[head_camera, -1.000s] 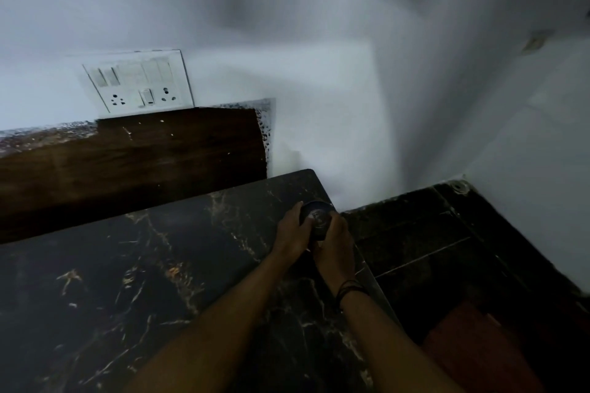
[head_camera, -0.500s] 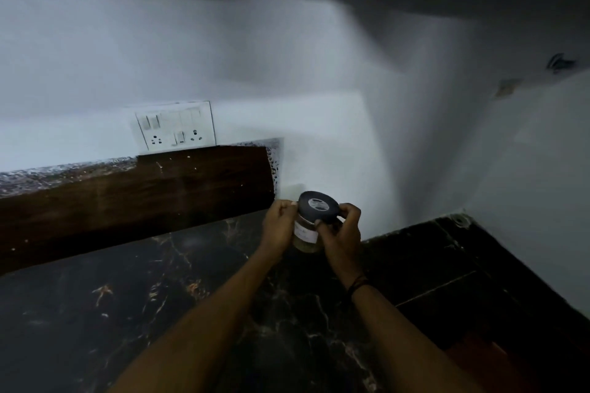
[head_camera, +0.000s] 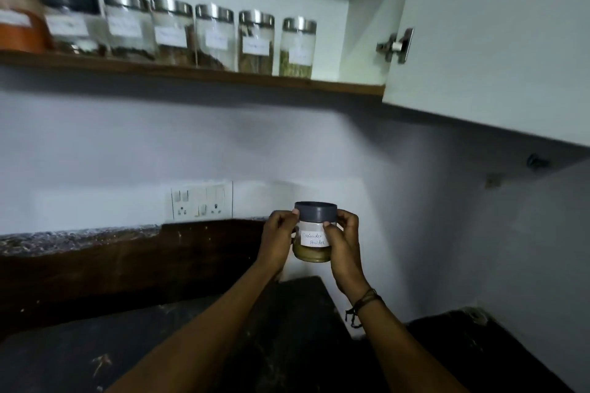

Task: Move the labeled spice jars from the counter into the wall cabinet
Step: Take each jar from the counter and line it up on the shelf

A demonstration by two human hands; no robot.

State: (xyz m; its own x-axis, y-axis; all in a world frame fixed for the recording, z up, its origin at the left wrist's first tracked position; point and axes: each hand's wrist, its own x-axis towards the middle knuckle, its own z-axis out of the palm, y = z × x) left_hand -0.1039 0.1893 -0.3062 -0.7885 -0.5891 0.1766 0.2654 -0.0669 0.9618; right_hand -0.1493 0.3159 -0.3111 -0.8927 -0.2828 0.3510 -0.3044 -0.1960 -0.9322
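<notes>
A: Start at the left. What's up on the cabinet shelf (head_camera: 191, 73)?

B: A row of labelled jars (head_camera: 172, 35) runs from the far left toward the right, ending at a steel-lidded one (head_camera: 298, 48). Past that there is bare shelf before the side wall, and the open cabinet door (head_camera: 495, 41) hangs further right.

A: And the one being moved?

B: The coriander powder jar (head_camera: 314, 233) is held in the air above the counter (head_camera: 287, 329), well below the shelf. The left hand (head_camera: 277, 241) has its grip curled around the jar's left side; the right hand (head_camera: 343, 242) wraps the right side, thumb across the label.

A: What might go wrong?

B: I'd judge the free spot is tight. Lifted carelessly, the jar could clip the shelf edge or nudge the last jar in the row. The right hand also passes near the door's hinge (head_camera: 394, 46). Fingertips pressed on smooth glass could slip.
</notes>
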